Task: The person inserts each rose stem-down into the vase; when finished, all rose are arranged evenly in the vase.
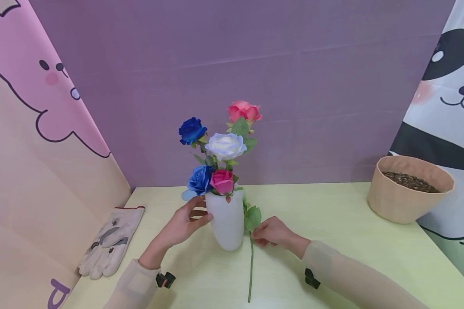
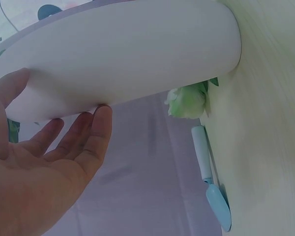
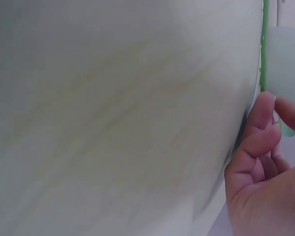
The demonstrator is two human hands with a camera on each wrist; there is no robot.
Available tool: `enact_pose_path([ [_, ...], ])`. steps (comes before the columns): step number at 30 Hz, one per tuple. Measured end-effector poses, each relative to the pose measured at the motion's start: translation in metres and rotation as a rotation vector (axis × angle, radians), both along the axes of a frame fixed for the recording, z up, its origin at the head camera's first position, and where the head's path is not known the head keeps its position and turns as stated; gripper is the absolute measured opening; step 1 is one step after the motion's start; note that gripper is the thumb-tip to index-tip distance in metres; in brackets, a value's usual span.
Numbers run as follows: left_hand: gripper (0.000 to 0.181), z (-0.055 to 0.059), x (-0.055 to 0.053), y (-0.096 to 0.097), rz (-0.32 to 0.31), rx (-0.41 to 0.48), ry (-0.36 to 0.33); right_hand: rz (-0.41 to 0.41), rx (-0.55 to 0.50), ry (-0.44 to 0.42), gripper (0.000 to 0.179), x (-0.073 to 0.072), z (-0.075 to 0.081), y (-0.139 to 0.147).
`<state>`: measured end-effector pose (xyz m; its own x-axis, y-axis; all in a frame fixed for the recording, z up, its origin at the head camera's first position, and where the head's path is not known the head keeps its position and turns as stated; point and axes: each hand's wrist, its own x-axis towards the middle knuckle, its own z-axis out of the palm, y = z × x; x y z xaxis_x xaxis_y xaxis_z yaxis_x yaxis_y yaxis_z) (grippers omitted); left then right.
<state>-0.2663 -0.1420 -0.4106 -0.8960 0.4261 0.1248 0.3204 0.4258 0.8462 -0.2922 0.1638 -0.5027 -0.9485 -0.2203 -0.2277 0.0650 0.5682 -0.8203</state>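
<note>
A white vase [image 1: 226, 223] stands upright mid-table, filled with artificial roses: a dark blue rose [image 1: 192, 130], a lighter blue rose [image 1: 200, 179], a white rose [image 1: 226, 146], a magenta rose [image 1: 222, 182] and a coral rose [image 1: 244, 111]. My left hand [image 1: 185, 221] holds the vase's left side, thumb in front and fingers toward the back. To its right, my right hand [image 1: 272, 231] pinches a green flower stem [image 1: 251, 274] just below the leaves [image 1: 253, 218]. A pale green rose [image 2: 187, 102] shows past the vase in the left wrist view; the vase hides it from the head camera.
White-grey gloves [image 1: 110, 242] lie at the table's left edge. A tan pot [image 1: 388, 201] with dark, grainy contents stands at the back right. Behind the vase lies a light blue trowel [image 2: 219, 206]. A purple cloth [image 1: 313, 94] hangs along the back edge.
</note>
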Motion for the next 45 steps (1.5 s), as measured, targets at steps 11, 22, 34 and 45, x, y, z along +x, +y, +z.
enact_pose_path([
  [11,0.063,-0.003,-0.002,-0.003,-0.012,-0.011,-0.004,-0.059,-0.007,-0.006,0.015,-0.001,0.003,-0.006],
  [22,0.062,-0.002,-0.002,-0.003,-0.018,-0.005,0.001,-0.055,-0.294,-0.131,0.021,-0.002,0.011,0.002],
  [34,0.062,-0.002,-0.001,-0.003,-0.015,-0.011,0.001,-0.035,-0.437,-0.197,0.026,-0.01,0.011,0.012],
  [45,0.062,-0.001,-0.001,-0.003,-0.016,-0.007,-0.007,0.04,-0.4,-0.237,0.032,-0.012,0.01,0.014],
])
